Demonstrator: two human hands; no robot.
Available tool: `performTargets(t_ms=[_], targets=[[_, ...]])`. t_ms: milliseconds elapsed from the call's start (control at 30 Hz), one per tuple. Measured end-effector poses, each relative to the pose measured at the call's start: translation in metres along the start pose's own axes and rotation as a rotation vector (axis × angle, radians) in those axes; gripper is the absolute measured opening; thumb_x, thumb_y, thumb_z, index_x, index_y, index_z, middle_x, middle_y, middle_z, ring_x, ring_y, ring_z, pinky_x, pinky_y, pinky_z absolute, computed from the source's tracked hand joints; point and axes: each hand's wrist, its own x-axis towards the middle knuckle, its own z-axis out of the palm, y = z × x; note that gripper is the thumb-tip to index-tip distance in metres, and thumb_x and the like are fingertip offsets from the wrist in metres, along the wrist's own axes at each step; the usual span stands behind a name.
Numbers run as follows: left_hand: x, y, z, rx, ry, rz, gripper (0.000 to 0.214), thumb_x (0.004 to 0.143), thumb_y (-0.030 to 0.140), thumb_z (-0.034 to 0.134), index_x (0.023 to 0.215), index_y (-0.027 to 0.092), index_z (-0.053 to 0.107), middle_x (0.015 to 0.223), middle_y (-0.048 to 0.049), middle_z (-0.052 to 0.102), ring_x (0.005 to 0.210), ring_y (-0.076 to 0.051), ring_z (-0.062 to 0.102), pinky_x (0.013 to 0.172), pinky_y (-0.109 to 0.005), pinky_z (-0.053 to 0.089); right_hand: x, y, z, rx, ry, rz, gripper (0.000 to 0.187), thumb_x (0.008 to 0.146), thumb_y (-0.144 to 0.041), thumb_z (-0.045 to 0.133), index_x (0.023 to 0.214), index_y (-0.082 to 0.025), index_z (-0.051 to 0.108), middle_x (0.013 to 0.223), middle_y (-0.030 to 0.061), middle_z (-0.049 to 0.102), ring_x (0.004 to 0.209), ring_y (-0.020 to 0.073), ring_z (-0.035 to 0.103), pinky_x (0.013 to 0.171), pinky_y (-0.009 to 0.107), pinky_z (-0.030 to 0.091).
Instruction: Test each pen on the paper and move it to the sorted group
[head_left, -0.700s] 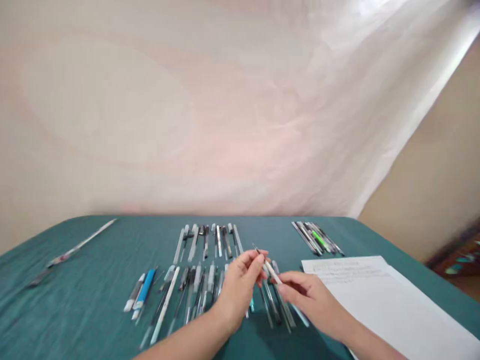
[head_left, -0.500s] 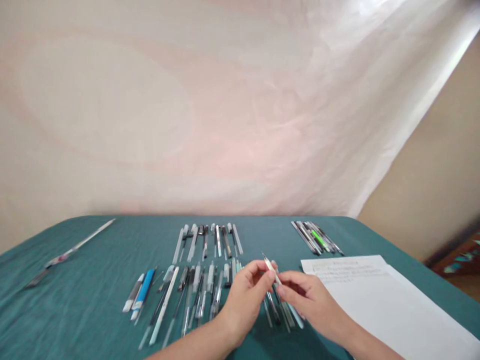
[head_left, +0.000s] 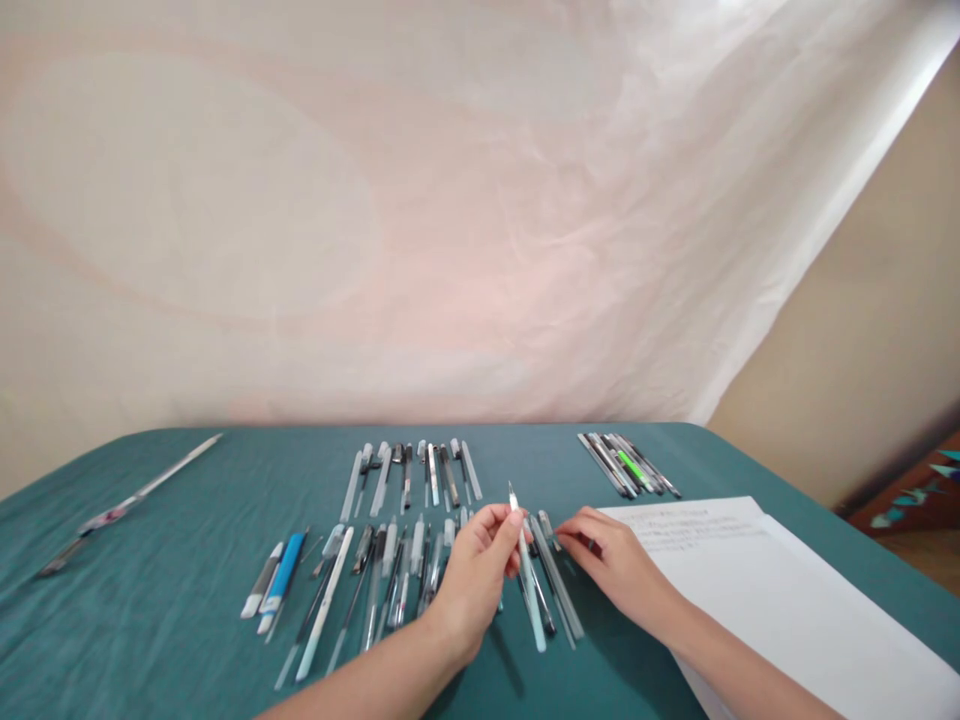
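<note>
My left hand (head_left: 471,583) is closed on a slim white pen (head_left: 525,570) with a pale blue lower end. It holds the pen nearly upright, tip pointing up and away. My right hand (head_left: 616,562) is just right of it, off the pen, low over the teal table (head_left: 165,610). Its fingers are drawn together against the thumb, tips by the loose pens (head_left: 559,585) lying there. I cannot make out what they pinch, if anything. Under and left of my left hand lies a near row of pens (head_left: 375,580).
A far row of pens (head_left: 412,472) lies mid-table and a small bundle of pens (head_left: 628,463) at the back right. White paper sheets (head_left: 780,600) cover the right side. A long thin stick (head_left: 142,490) lies at the far left. Pale cloth hangs behind.
Both hands held the pen before; my right hand has let go and moved right. My left hand has swung the pen more upright.
</note>
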Motion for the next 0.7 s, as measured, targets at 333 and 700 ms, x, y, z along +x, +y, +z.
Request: performTargets(t_ms=[333, 700], targets=[[-0.003, -0.003, 0.0, 0.045, -0.029, -0.025, 0.035, 0.075, 0.048, 0.054, 0.086, 0.015, 0.056, 0.069, 0.0016, 0.053, 0.05, -0.005, 0.037, 0.049, -0.018, 0.031, -0.003, -0.001, 0.005, -0.275, -0.086, -0.043, 0.016, 0.082, -0.013, 0.045, 0.081, -0.019, 0.059, 0.08, 0.0024, 0.055, 0.071, 0.0149, 0.055, 0.065, 0.025, 0.041], [-0.01, 0.0, 0.005, 0.16, -0.114, -0.002, 0.033, 0.08, 0.044, 0.05, 0.089, 0.013, 0.055, 0.068, 0.001, 0.051, 0.053, -0.006, 0.037, 0.051, -0.019, 0.03, -0.012, 0.0, 0.006, -0.675, -0.17, 0.012, 0.026, 0.07, 0.003, 0.04, 0.076, -0.015, 0.057, 0.077, 0.0063, 0.054, 0.071, 0.0193, 0.055, 0.063, 0.029, 0.039]])
